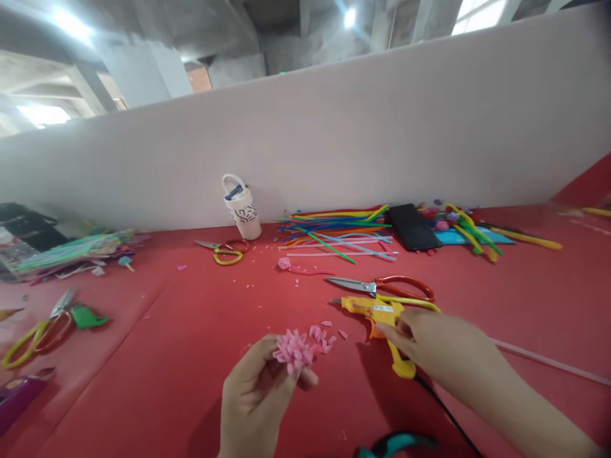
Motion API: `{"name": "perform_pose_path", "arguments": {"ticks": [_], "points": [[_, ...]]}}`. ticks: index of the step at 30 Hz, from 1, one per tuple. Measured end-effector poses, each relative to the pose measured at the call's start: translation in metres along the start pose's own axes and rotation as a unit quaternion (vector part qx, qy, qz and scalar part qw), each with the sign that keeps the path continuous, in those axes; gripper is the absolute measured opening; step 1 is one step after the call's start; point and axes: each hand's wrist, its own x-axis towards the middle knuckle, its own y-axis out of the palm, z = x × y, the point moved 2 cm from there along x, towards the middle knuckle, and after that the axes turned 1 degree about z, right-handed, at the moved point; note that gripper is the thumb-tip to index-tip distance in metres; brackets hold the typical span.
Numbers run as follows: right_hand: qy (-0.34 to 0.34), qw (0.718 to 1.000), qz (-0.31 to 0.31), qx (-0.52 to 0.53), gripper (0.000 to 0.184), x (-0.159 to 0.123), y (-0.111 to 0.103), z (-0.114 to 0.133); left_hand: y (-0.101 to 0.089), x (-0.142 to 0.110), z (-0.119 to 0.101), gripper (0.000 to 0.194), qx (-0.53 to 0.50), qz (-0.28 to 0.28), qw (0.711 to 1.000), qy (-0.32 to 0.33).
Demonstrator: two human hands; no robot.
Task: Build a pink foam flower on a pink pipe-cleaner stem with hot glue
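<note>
My left hand [262,381] pinches a pink pom-pom-like flower [293,351] made of many short fuzzy pieces; its underside is hidden by my fingers. Just beyond it, several loose pink bits [324,337] lie on the red tabletop [167,356]. To the right, my right hand [415,334] is closed around the grip of a yellow hot glue gun [370,308], which lies on its side with its nozzle pointing left. Its orange trigger [373,329] shows below my thumb. Right behind the gun rest scissors [405,286] with one red and one yellow handle.
Colourful pipe cleaners [334,232] lie along the white partition [305,140], between a white cup [246,216] and a black phone [414,227]. More scissors [224,253] lie near the cup, others [48,331] at left. A black cord [446,410] trails from the gun.
</note>
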Motion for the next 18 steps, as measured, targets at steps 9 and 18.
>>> {"name": "perform_pose_path", "arguments": {"ticks": [9, 18], "points": [[0.042, 0.980, 0.040, 0.192, 0.023, 0.010, 0.026, -0.013, 0.004, 0.006, 0.004, 0.013, -0.208, 0.072, 0.950, -0.222], [0.099, 0.795, 0.141, 0.582, 0.019, -0.021, 0.000, 0.013, 0.005, 0.009, 0.014, 0.014, -0.209, 0.061, 0.931, -0.294]]}}
